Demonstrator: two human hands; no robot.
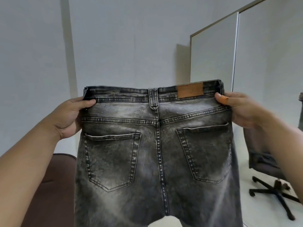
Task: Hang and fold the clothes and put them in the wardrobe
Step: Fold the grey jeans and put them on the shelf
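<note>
the left hand and right hand pinch the jeans waistband, fingers clamped at each end, so the cloth between them hangs flat, probably for folding.

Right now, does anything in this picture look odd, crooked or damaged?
One small thing: the right hand has an orange wrap on its thumb. The jeans, held up by both hands, left hand included, hang straight with no visible damage.
</note>
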